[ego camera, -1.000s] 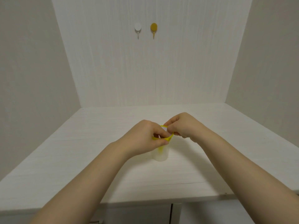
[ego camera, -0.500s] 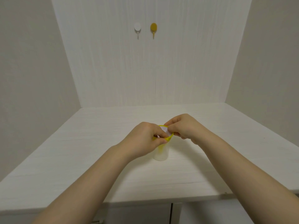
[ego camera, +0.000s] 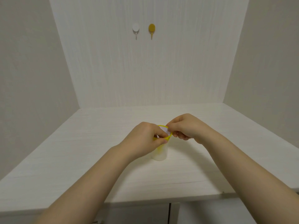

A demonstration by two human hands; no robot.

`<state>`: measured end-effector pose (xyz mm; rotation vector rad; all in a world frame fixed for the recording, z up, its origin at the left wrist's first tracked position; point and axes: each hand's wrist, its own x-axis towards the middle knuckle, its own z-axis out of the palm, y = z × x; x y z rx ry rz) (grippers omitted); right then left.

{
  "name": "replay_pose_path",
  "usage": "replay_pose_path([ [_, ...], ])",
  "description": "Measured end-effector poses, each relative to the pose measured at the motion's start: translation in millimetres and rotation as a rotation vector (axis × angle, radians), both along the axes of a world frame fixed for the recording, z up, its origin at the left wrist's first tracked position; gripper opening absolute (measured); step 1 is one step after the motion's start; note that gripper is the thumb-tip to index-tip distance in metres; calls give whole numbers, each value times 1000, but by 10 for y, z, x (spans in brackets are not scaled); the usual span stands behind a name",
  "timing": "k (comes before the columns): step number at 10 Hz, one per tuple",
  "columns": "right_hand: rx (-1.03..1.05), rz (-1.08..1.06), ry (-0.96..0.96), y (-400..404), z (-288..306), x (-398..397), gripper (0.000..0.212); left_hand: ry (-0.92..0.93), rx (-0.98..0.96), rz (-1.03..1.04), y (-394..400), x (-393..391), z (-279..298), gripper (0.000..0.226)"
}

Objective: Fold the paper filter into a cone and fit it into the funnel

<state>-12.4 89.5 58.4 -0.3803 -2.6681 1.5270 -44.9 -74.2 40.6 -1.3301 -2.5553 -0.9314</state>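
A yellow funnel (ego camera: 162,126) stands in a translucent white cup (ego camera: 159,155) at the middle of the table. White paper filter (ego camera: 166,130) shows inside the funnel's mouth. My left hand (ego camera: 144,138) pinches the funnel's near rim between thumb and forefinger. From the right, my right hand (ego camera: 186,126) reaches in with curled fingers and pinches the paper filter at the far right rim. Most of the funnel and the filter's shape are hidden by both hands.
The white table (ego camera: 80,159) is closed in by walls on the left, back and right. A white hook (ego camera: 135,29) and a yellow hook (ego camera: 151,29) hang high on the back wall. The table's front edge (ego camera: 145,202) runs below my forearms.
My fingers have parted slightly over the funnel, and more of the white paper shows inside its mouth. The cup and both arms stay in place.
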Motion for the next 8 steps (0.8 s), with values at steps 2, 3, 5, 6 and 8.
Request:
replay_pose_path([
  [2, 11, -21, -1, -38, 8, -11, 16, -47, 39, 3, -15, -24, -31, 13],
  [3, 15, -24, 3, -42, 18, 2, 16, -73, 91, -1, -45, -24, -27, 19],
  [5, 36, -45, 19, -27, 21, 40, 11, -35, 208, 61, -132, -45, 13, 47],
  [6, 43, -78, 40, 5, 37, 47, 15, 23, 296, 147, -190, -93, 33, 46],
  [8, -52, -107, 120, 29, 114, 128, 15, -31, 425, 329, -289, -162, 94, 41],
])
